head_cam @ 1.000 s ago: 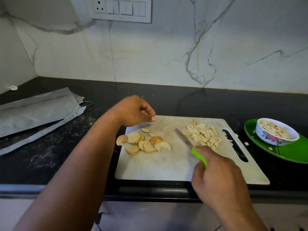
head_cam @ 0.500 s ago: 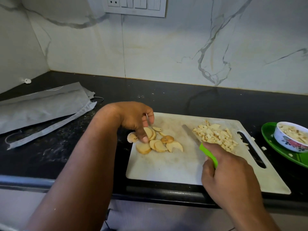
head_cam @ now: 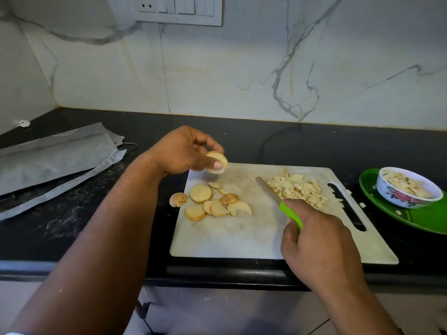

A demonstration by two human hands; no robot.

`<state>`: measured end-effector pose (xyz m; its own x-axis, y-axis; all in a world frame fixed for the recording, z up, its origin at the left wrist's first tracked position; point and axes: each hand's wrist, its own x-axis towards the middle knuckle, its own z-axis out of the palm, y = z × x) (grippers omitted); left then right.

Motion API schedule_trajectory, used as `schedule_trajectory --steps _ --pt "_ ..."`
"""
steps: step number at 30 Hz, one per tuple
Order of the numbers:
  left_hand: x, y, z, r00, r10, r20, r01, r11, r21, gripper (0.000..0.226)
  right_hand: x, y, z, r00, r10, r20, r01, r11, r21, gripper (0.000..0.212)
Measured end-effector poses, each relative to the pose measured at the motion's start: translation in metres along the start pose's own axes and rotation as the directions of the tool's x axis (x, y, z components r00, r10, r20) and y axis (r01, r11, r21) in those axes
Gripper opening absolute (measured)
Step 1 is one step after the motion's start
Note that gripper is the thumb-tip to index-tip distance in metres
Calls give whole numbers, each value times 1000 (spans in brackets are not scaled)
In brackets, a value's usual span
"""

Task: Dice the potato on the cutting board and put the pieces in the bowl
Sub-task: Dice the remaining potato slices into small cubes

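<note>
potato slice lifted off the board, ready for dicing.

worktop (head_cam: 60,226) fills the lower frame, dark, with the cutting board (head_cam: 229,238) at centre, likely set there for easy reach. green plate (head_cam: 425,218) at right edge carries the bowl (head_cam: 408,198), already part-filled with dice and kept near for transfer. left hand (head_cam: 183,153), centre frame, has its fingers pinching one slice (head_cam: 219,158) above the board's upper left corner. right hand (head_cam: 321,243) grips the green-handled knife (head_cam: 278,201), blade resting beside the diced pile (head_cam: 297,187). remaining potato slices (head_cam: 212,204) lie left of the blade, one just off the board's edge.
</note>
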<state>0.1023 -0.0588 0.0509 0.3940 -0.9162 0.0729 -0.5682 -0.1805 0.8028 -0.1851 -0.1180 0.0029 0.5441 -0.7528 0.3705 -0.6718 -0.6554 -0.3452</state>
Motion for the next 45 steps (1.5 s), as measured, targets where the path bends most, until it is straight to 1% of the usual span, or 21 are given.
schedule_trajectory --steps 1,2,4,7,10,13,16,20,23,27,32,35,37,38,40,43,45 --pt "1 5 9 999 27 -28 -29 998 -53 35 0 3 -2 1000 10 -7 -10 1000 -24 43" --pt "3 10 20 997 55 -45 -57 997 -48 37 0 5 -4 1000 20 -16 -21 999 -43 43" --pt "7 17 46 996 86 -35 -85 996 29 34 0 9 -7 999 40 -29 -41 999 -35 43" --pt "14 20 73 997 77 23 -80 980 180 33 2 12 -9 998 54 -30 -52 997 55 42" --pt "19 16 73 989 65 134 -111 923 368 46 6 10 -11 999 40 -28 -37 995 88 42" --pt "20 9 62 980 38 196 -123 887 446 46 10 9 -13 999 34 -16 -32 994 105 43" --pt "23 4 62 982 49 182 -126 889 440 36 12 4 -15 1000 28 -13 -27 995 96 43" --pt "28 11 73 997 47 68 -71 906 416 23 18 0 -16 1000 12 -22 -11 999 39 43" --pt "31 10 81 999 26 21 -32 919 392 22 24 -6 -12 1000 7 -13 -8 999 -34 43" --pt "34 8 86 1000 -13 -28 23 934 357 21 26 -13 -11 1000 -20 16 21 998 -66 43" --pt "37 10 89 998 -47 -31 55 936 349 20 10 -15 -31 994 -50 99 67 982 -174 45" --pt "38 9 87 998 -59 -9 58 930 363 19 5 -18 -48 990 -44 136 70 979 -193 48" --pt "37 10 83 999 -49 19 38 919 391 12 8 -22 -51 992 -59 109 82 973 -214 47" --pt "36 11 82 998 -44 36 25 913 408 9 11 -23 -49 995 -74 73 88 972 -218 45" --pt "33 11 80 997 -42 58 12 898 439 13 19 -27 -38 998 -61 23 64 979 -196 42" --pt "32 10 81 998 -39 45 14 892 452 17 26 -31 -21 997 -46 69 57 985 -161 40" --pt "32 10 81 998 -45 44 20 893 450 17 21 -29 -19 993 -67 93 81 983 -165 41"
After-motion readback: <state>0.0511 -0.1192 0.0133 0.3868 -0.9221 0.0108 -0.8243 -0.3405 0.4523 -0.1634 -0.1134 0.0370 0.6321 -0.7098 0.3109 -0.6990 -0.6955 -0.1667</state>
